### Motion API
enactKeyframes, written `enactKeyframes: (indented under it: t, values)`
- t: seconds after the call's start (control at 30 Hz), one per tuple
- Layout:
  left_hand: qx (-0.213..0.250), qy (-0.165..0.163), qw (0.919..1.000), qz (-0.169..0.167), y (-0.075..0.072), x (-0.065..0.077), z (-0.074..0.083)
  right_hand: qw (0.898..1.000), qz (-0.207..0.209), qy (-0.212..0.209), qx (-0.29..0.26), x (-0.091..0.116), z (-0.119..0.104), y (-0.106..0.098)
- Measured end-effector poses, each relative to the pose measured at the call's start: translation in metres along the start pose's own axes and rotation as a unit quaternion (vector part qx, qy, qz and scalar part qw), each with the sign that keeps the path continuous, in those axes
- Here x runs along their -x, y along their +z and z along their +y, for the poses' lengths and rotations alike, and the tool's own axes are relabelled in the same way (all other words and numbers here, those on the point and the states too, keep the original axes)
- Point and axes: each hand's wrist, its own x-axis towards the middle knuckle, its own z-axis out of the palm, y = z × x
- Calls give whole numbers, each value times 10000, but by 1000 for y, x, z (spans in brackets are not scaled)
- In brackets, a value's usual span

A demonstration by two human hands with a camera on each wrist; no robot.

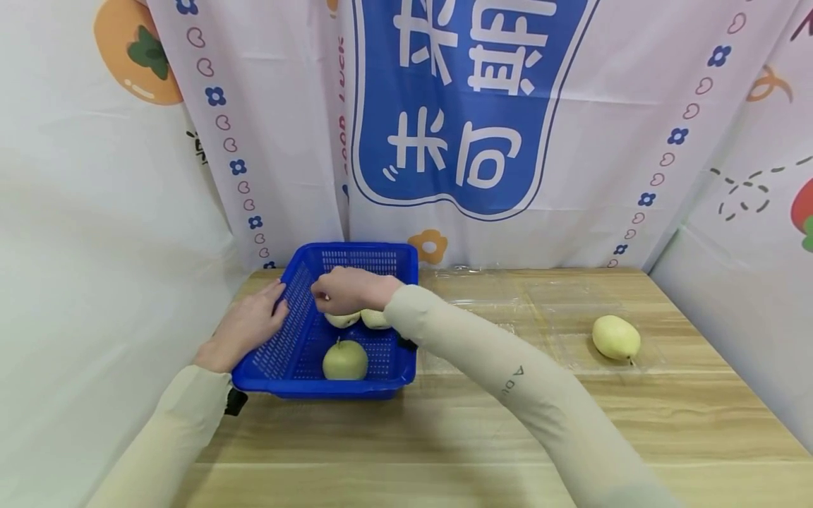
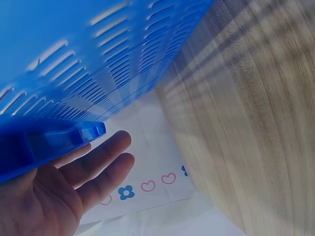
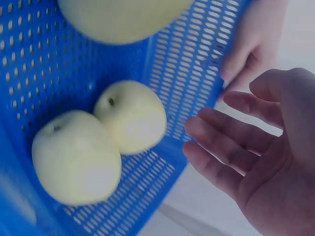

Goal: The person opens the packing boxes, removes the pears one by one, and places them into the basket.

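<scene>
A blue slotted plastic basket [image 1: 305, 386] stands at the left of the table. My left hand [image 1: 250, 321] rests on its left rim; in the left wrist view its fingers [image 2: 106, 182] stretch loosely out beneath the rim, outside the slotted wall. My right hand [image 1: 349, 291] hovers over the basket, its fingers loosely bent around nothing in the right wrist view. Below it lie two pale yellow-green pears [image 3: 76, 157], side by side and partly covered by that hand in the head view. Another pear [image 1: 345, 361] sits nearer the basket's front wall.
One more pear [image 1: 616, 338] lies on clear plastic trays or packaging [image 1: 562, 300] at the right of the wooden table [image 1: 483, 437]. A printed white curtain [image 1: 298, 141] hangs behind the table, with white sheets along both sides.
</scene>
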Motion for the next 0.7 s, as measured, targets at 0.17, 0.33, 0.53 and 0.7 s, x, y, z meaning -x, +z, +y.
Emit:
enactKeyframes:
  t: [0.17, 0.33, 0.53, 0.7]
  values:
    - [1, 18, 10000, -6, 1, 0, -1, 9998, 172, 90, -95, 18, 10, -16]
    - [41, 19, 10000, 23, 2, 0, -1, 9991, 327, 237, -150, 40, 19, -30]
    - [32, 38, 10000, 62, 2, 0, -2, 9982, 521, 292, -75, 64, 33, -36]
    - [1, 53, 10000, 78, 1, 0, -1, 9976, 671, 191, -41, 83, 44, -37]
